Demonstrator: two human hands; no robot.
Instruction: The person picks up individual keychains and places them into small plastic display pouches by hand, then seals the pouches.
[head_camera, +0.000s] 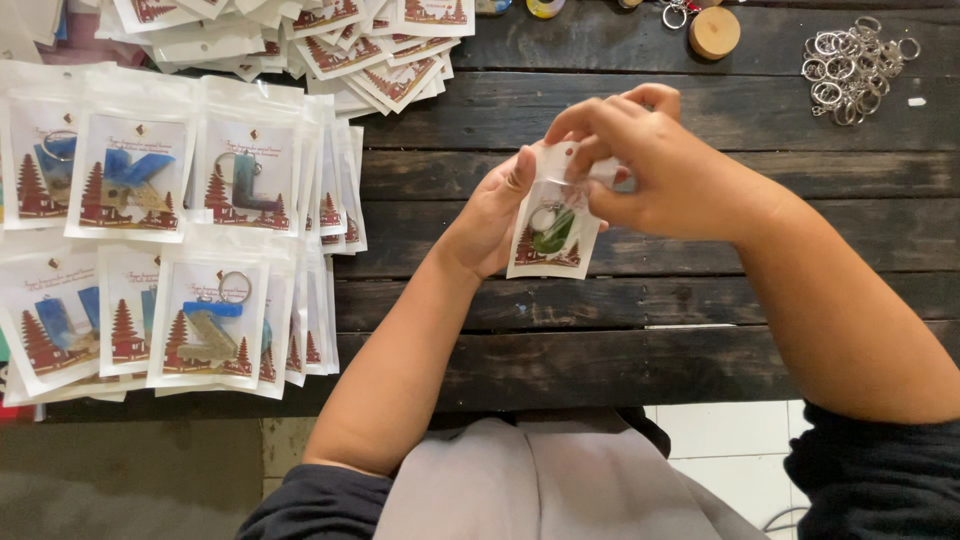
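Above the dark wooden table (600, 340), both hands hold one small clear packet (553, 236). It has a white card printed with red trees and a green letter-shaped keychain with a metal ring inside. My left hand (492, 212) grips the packet's left edge, thumb up along it. My right hand (655, 165) pinches the packet's top flap with its fingertips. The packet hangs upright between them.
Rows of filled keychain packets (165, 230) cover the table's left side, with a looser heap of packets (300, 40) at the top left. A pile of metal key rings (850, 65) lies at the top right, near a round wooden disc (714, 32).
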